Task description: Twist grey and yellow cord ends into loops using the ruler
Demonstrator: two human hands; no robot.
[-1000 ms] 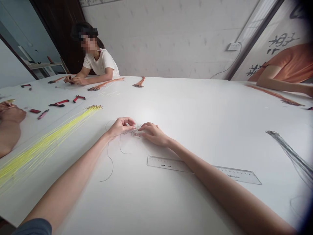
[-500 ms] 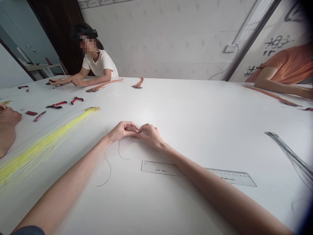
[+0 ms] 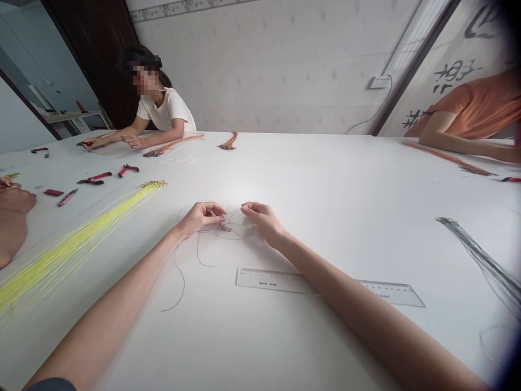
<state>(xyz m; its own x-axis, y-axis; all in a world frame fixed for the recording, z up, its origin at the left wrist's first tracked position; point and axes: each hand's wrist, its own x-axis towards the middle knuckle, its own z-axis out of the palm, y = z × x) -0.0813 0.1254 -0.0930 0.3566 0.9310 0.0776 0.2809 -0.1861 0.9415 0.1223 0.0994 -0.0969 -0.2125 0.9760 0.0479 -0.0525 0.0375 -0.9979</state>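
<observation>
Thin grey cord [image 3: 184, 282] lies in loose curls on the white table [image 3: 260, 336], with loops running under and between my hands. My left hand [image 3: 201, 218] is pinched on the cord, thumb against fingertips. A short distance to the right, my right hand [image 3: 262, 218] is also pinched, and a fine strand seems to run from its fingertips toward the left hand. Between and just below the hands lies a small reddish beaded piece [image 3: 224, 229] inside a cord loop; its details are too small to make out.
A clear ruler [image 3: 268, 279] lies partly under my right forearm. Yellow cords [image 3: 93, 231] stretch along the left, near red-handled pliers [image 3: 95, 178]. Grey cords [image 3: 468, 239] lie at right. Co-workers sit at the far left [image 3: 173, 117] and far right [image 3: 468, 117]; another person's hand [image 3: 18, 201] rests at left.
My right hand has moved right, away from my left hand, opening a gap that uncovers the beaded piece and cord loops. My left hand stays nearly in place.
</observation>
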